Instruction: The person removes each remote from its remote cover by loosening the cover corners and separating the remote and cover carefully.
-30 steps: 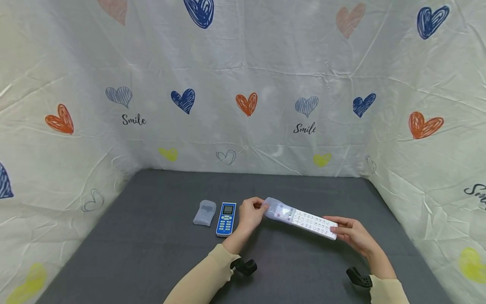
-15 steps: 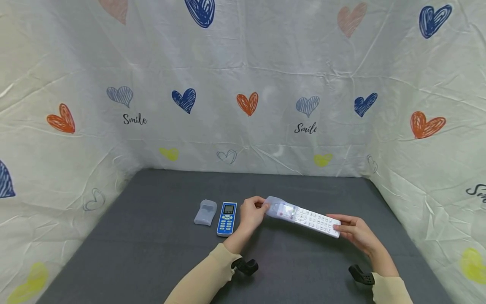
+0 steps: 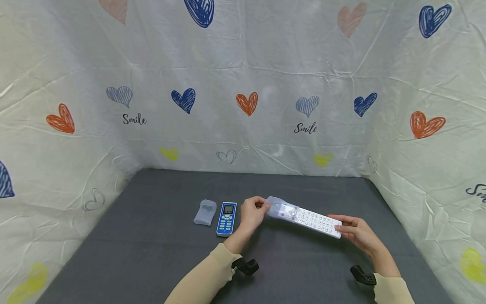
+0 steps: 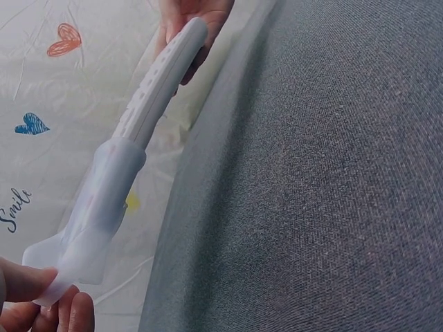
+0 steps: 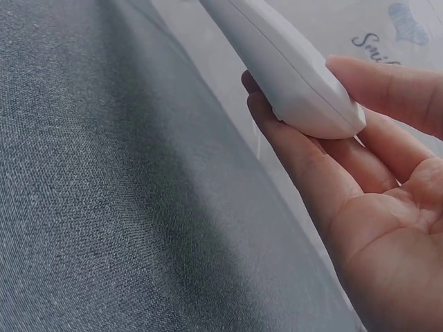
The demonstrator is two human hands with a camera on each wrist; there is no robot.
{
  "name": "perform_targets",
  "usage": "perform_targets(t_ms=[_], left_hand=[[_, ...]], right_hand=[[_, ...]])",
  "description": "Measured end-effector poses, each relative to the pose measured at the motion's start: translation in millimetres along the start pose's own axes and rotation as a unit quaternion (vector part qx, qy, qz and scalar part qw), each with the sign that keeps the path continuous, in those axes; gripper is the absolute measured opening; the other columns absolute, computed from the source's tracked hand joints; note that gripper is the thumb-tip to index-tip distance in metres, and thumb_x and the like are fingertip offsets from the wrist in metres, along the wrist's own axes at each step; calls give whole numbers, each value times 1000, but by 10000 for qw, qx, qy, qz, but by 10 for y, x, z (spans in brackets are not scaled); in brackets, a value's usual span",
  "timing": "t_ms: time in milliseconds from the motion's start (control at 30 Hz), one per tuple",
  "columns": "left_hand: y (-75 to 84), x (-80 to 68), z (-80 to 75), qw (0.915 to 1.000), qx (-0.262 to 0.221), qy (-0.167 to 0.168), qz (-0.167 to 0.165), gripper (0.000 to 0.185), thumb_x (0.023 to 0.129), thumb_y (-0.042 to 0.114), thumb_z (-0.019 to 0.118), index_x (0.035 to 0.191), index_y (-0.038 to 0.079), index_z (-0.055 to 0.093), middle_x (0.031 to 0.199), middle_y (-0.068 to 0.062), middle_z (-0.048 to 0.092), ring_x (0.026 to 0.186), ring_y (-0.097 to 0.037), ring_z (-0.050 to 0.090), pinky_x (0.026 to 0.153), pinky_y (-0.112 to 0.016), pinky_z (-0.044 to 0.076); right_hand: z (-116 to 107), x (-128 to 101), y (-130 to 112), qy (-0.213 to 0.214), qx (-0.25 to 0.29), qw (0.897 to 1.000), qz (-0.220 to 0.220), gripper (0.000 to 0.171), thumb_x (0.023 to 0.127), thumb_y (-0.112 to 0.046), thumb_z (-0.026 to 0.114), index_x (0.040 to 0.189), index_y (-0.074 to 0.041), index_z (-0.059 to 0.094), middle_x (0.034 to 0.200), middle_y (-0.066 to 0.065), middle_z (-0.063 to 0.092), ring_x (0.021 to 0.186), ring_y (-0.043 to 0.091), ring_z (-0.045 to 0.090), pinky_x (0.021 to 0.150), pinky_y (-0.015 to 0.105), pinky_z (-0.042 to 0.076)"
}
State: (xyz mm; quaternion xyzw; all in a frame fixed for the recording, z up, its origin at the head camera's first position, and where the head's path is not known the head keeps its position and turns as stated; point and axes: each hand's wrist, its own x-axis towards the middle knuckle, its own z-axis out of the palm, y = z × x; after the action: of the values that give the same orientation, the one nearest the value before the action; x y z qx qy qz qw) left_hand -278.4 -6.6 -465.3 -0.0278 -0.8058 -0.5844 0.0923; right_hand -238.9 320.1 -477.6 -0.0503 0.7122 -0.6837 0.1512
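A white remote control (image 3: pixel 318 221) with rows of buttons is held above the table, its left end inside a translucent silicone sleeve (image 3: pixel 276 207). My left hand (image 3: pixel 250 215) pinches the sleeve's closed tip between thumb and fingers; in the left wrist view the sleeve (image 4: pixel 104 200) covers the near part of the remote (image 4: pixel 163 79). My right hand (image 3: pixel 358 234) holds the remote's bare right end, thumb on the button face and fingers beneath. The right wrist view shows that rounded white end (image 5: pixel 297 83) resting on the fingers.
Left of my left hand, a blue remote (image 3: pixel 226 219) with a small screen lies on the dark grey tablecloth (image 3: pixel 159 245). Beside it lies a second, smaller translucent sleeve (image 3: pixel 205 213). A white curtain (image 3: pixel 273 55) printed with hearts closes off the back and sides.
My right hand has shifted slightly right with the remote, and more of its button face shows outside the sleeve. My left hand keeps its pinch, nearly still.
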Motion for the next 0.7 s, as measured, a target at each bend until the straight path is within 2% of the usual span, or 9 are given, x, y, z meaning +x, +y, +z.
perform_targets(t_ms=[400,700], left_hand=[[17,19,-10,10000,-32,24,-47,10,85,10,70,89,1,71,77,-11,64,57,-12,55,54,-24,53],[6,23,-16,9999,-91,-46,-81,10,86,10,69,90,1,71,78,-12,64,58,-11,55,55,-24,53]], right_hand=[[-31,23,59,-249,178,9993,-206,54,89,-5,62,136,13,41,112,-5,66,98,9,64,80,25,55],[-42,24,73,-201,244,9994,-135,58,88,-6,64,136,13,39,112,-5,65,99,9,64,81,25,54]])
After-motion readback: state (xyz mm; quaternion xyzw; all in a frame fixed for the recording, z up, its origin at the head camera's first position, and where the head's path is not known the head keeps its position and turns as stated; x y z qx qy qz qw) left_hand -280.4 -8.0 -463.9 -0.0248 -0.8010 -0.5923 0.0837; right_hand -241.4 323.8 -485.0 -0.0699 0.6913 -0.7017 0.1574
